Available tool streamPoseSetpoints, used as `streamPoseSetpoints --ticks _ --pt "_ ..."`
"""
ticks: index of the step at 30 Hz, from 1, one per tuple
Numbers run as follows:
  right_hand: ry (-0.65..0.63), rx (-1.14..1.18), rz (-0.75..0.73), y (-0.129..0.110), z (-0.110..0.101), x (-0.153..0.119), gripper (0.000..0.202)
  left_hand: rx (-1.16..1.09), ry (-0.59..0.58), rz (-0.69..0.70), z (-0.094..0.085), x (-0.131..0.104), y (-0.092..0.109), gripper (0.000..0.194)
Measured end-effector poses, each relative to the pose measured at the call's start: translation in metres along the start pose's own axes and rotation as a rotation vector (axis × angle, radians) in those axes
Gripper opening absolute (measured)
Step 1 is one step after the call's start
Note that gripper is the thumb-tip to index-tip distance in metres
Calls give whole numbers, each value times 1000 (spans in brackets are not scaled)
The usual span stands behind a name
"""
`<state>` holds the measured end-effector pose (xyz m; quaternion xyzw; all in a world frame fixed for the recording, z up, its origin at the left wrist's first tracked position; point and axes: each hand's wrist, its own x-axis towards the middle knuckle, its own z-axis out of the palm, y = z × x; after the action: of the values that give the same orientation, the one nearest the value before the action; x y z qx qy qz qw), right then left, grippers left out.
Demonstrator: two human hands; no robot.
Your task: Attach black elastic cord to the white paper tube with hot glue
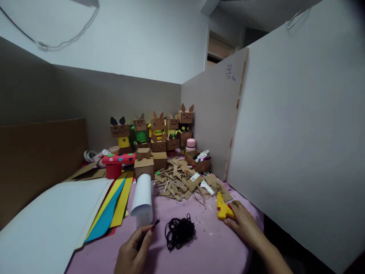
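Near the front of the table, my left hand (136, 249) pinches a short black cord (156, 223) between thumb and forefinger. A loose pile of black cord (180, 232) lies just to its right. My right hand (242, 222) grips the yellow glue gun (224, 208) at the right side of the table. Its nozzle points away from me, and part of its body is hidden by my fingers. Just beyond my left hand is a rolled tube of white paper (142, 199), in front of a cardboard box (144, 168).
Cardboard scraps (178, 179) are heaped mid-table. Behind them stand several cardboard animal figures (157, 123). An open box of tools (199, 163) sits by the right partition (211, 121). White sheets (51, 217) and coloured paper (110, 209) cover the left; a red spotted piece (118, 159) lies beyond.
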<state>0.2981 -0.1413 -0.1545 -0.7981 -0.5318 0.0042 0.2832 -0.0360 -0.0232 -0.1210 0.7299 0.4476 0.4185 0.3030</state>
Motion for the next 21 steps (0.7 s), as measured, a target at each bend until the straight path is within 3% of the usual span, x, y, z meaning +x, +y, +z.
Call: streamPoseSetpoints --ticks 5,11,16,21 --pt "-18 83 -34 5 -2 -1 25 22 23 68 -1 -2 0 33" --pt "25 208 -53 13 1 -5 33 33 67 199 -1 -5 -5 25" --pt "121 314 3 16 -1 -6 36 8 108 176 -4 -6 -7 27" --pt "156 412 25 7 0 -11 40 -64 233 75 -6 -10 -5 29"
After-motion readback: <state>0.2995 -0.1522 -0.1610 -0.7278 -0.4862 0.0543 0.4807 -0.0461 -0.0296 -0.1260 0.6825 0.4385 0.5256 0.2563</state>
